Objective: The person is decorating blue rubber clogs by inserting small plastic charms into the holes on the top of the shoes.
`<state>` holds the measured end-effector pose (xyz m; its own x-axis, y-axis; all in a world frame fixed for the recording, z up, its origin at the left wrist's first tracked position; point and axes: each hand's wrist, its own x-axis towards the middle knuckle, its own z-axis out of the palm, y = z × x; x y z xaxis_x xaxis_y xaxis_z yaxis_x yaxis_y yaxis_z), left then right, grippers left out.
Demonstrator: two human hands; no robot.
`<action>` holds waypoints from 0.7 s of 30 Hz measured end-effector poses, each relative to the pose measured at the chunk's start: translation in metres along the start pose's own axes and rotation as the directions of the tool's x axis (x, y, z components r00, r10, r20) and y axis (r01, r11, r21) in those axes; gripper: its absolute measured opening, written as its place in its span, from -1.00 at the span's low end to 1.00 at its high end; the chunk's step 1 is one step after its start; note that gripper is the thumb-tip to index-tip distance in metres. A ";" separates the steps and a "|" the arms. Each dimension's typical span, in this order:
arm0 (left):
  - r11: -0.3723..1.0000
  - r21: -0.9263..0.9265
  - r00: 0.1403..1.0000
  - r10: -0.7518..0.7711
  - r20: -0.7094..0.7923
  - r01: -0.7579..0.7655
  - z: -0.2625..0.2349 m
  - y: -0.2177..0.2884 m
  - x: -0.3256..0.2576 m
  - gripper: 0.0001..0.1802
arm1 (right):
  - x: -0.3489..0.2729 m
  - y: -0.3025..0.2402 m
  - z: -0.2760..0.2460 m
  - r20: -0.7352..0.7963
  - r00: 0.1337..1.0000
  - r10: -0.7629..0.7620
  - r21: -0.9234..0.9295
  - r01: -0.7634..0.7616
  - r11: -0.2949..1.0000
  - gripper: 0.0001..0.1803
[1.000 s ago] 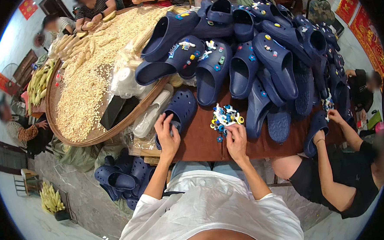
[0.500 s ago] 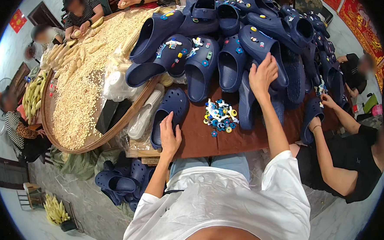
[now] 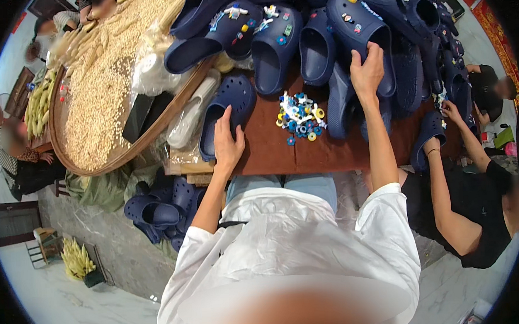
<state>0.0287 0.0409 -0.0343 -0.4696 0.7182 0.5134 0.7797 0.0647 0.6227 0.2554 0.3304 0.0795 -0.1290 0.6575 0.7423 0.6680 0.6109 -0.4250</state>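
My left hand (image 3: 228, 141) lies over the near right side of a plain navy clog (image 3: 237, 100), fingers curled at its opening. The clog has holes in its upper and no charms on it. At the heel of a navy clog with charms (image 3: 352, 19), at the front of the pile, my right hand (image 3: 367, 74) has its thumb and fingers closed on the rim. Between my hands a small heap of charms (image 3: 299, 116), white, blue and yellow, sits on the brown cloth (image 3: 265, 156).
A large round tray (image 3: 110, 168) of loose kernels and corn cobs stands left. Wrapped pale shoes (image 3: 193, 112) lie beside it. More navy clogs (image 3: 162, 211) are low at left. At right, a co-worker's hand (image 3: 432, 145) holds a clog. Other people sit around.
The view has tipped, so the table sits higher in the picture. My right hand has shifted down toward the heel of the charmed clog. My left hand stays at the plain clog.
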 end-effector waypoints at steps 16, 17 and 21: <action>0.916 -0.352 0.980 -0.196 0.031 0.194 -0.023 0.057 -0.049 -0.41 | -0.281 -0.158 -0.055 0.648 0.760 0.041 0.471 -0.443 0.763 -0.67; 0.933 -0.304 0.981 -0.186 0.054 0.194 -0.021 0.058 -0.053 -0.39 | -0.286 -0.157 -0.053 0.665 0.745 0.053 0.448 -0.455 0.770 -0.67; 0.953 -0.234 0.976 -0.161 0.149 0.193 -0.011 0.063 -0.065 -0.35 | -0.289 -0.145 -0.050 0.717 0.694 -0.062 0.421 -0.360 0.833 -0.60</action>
<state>0.1039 -0.0095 -0.0221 -0.5219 0.7937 0.3125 0.5551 0.0379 0.8309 0.2325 0.0292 -0.0472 -0.6566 0.7347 0.1707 0.2944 0.4580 -0.8388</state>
